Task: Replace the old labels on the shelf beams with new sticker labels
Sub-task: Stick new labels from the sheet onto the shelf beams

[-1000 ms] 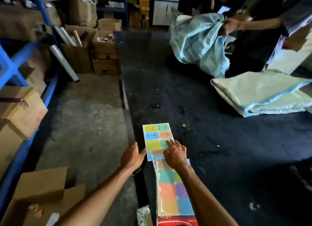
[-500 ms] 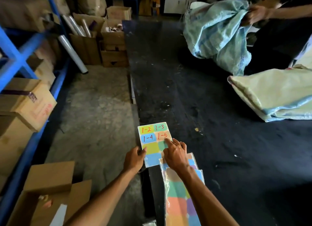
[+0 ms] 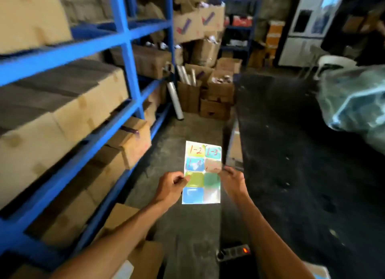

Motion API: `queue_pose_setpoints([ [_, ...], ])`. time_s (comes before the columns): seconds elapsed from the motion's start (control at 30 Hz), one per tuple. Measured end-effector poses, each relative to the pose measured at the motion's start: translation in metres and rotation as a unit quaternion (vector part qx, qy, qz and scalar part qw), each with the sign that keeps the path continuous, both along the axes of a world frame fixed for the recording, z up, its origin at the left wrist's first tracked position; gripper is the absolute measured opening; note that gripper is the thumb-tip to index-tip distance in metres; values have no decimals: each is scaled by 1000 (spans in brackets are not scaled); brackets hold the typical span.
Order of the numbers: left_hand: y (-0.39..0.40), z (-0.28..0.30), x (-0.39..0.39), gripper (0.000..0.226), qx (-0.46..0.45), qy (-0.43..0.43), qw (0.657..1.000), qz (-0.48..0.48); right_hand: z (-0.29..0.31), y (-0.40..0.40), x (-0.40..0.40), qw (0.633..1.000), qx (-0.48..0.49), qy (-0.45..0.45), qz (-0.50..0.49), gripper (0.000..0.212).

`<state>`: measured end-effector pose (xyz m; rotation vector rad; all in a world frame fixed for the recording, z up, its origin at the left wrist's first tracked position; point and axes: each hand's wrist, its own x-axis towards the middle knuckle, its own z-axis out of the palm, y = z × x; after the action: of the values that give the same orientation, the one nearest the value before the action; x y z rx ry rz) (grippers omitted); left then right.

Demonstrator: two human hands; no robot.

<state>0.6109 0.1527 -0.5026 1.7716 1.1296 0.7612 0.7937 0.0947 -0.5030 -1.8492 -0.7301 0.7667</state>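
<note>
The sticker sheet (image 3: 201,172) is held in the air beside the blue shelf beams (image 3: 62,56), pinched at its edges by the left hand (image 3: 170,187) and right hand (image 3: 232,180). It looks light, floppy and glossy; best gripped at the margins, peeling one corner.

Blue racks (image 3: 125,39) loaded with boxes (image 3: 68,104) line the concrete floor (image 3: 187,129) left of a dark table (image 3: 302,174).
</note>
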Motion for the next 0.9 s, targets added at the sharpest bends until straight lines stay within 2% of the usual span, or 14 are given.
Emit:
queue_pose_setpoints([
  [0.03,12,13,-20,39,2,-9,1000,21,13,19,-15,999,34,6,0,13],
  [0.13,48,52,-86,27,4,-42,996,79,55,76,-71,992,114,35,41,17],
  [0.23,77,95,-159,19,2,-94,986,140,99,124,-141,980,158,52,111,17],
  [0.43,101,181,-280,13,57,-201,954,217,168,186,-266,938,240,103,227,15],
  [0.6,102,235,-353,12,127,-214,922,297,212,209,-347,889,295,140,320,22],
  [0.7,96,255,-382,4,161,-221,906,322,234,215,-384,861,301,159,378,18],
  [0.9,75,280,-419,6,219,-208,869,392,270,221,-428,829,332,134,429,13],
])
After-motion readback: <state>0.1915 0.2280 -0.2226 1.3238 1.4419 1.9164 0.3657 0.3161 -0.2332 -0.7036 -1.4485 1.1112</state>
